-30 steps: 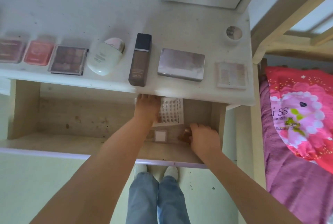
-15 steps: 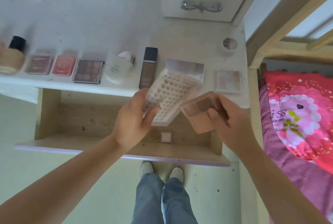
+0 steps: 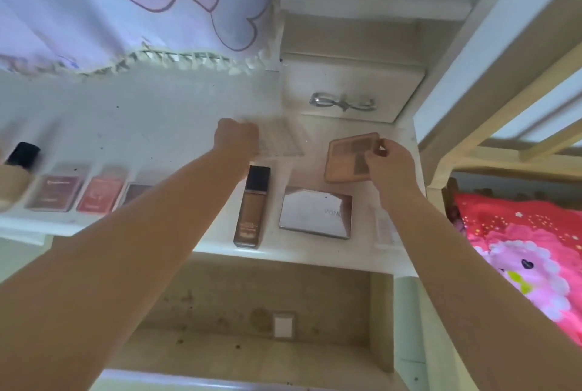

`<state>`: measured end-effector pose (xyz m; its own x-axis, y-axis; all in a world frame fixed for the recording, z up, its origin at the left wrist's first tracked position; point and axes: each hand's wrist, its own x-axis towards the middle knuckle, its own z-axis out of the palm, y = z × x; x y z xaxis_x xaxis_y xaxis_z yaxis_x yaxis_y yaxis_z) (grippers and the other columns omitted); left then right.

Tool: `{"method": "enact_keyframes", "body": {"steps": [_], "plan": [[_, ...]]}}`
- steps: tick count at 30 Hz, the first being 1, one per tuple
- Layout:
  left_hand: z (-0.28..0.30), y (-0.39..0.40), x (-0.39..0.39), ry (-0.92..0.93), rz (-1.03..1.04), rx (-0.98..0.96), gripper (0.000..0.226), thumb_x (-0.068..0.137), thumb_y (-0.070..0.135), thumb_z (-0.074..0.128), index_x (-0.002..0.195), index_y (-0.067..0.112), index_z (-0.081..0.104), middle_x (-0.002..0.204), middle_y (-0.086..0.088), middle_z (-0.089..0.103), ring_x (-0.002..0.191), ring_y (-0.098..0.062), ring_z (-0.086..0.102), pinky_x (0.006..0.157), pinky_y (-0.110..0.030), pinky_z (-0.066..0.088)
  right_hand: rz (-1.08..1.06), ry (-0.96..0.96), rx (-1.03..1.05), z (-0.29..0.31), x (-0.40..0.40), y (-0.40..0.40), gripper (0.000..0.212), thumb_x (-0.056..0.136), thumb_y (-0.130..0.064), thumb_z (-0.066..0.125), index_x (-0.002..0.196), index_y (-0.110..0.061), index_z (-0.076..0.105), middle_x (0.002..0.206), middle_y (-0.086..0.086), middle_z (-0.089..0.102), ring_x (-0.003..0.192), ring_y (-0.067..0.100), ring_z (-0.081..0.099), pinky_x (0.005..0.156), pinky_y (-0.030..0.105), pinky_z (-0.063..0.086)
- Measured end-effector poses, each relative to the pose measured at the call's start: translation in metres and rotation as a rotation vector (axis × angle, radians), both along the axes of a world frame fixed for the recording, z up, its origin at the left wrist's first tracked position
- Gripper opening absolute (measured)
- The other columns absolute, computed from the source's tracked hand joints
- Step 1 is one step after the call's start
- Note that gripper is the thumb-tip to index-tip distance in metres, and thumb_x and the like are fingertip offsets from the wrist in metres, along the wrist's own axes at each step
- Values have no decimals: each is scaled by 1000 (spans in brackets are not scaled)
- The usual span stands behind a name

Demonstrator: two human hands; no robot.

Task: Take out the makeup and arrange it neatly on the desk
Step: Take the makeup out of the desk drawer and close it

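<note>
Gripping a clear dotted sheet [image 3: 278, 141] (blurred), the left hand [image 3: 236, 137] curls; the right hand [image 3: 392, 160] pinches a tan palette [image 3: 349, 157].

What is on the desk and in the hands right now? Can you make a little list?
left hand: grips a clear dotted sheet over the back of the desk
right hand: pinches a tan palette
front row: brown foundation tube, silver compact, pink and red palettes
drawer: open, one small white square left
</note>
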<state>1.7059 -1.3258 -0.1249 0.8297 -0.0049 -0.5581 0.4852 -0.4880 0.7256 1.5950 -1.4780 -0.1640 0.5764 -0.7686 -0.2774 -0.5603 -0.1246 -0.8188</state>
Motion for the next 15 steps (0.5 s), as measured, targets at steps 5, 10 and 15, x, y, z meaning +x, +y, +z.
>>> {"method": "enact_keyframes", "body": {"steps": [5,10,15], "plan": [[-24,-3,-2,81,245,-266,13,85,-1,49,82,11,50,72,-4,49,64,-21,49,56,-23,41,-3,23,63,2,9,5,35,89,0,38,123,-4,43,86,3,45,80,16,43,75,30,43],[-30,-19,2,96,239,-375,7,91,19,47,87,24,50,77,7,62,77,-9,55,59,-11,49,-13,124,68,-5,20,11,39,82,5,39,121,1,41,78,-2,44,93,25,48,67,27,38],[-17,-17,-11,154,236,-357,23,92,7,45,71,17,44,65,-4,53,65,-11,44,57,-19,43,97,252,-43,1,28,23,61,86,-7,49,139,2,19,135,21,36,124,32,39,98,32,35]]}}
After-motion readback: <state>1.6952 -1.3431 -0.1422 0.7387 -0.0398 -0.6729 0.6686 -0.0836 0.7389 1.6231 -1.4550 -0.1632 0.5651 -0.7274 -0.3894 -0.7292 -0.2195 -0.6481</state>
